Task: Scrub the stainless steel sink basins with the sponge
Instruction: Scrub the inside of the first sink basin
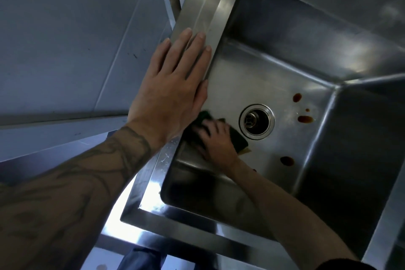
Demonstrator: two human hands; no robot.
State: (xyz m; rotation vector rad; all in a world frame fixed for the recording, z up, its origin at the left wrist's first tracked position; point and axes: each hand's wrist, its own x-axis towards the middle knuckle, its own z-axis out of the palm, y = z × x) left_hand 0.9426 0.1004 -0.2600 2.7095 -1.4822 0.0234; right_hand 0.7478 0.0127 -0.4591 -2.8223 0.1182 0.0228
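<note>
A deep stainless steel sink basin (285,35) fills the right half of the view, with a round drain (256,121) in its floor. Three dark brown spots (305,119) lie on the floor right of the drain. My right hand (215,141) reaches down into the basin and presses a dark green sponge (237,140) with a yellow underside onto the floor, just left of the drain. My left hand (173,85) rests flat, fingers spread, on the basin's left rim (202,6); it holds nothing.
A grey wall panel (65,28) rises to the left of the sink. The sink's front rim (175,217) shines bright near me. A bit of blue cloth (140,258) shows at the bottom edge under the sink front.
</note>
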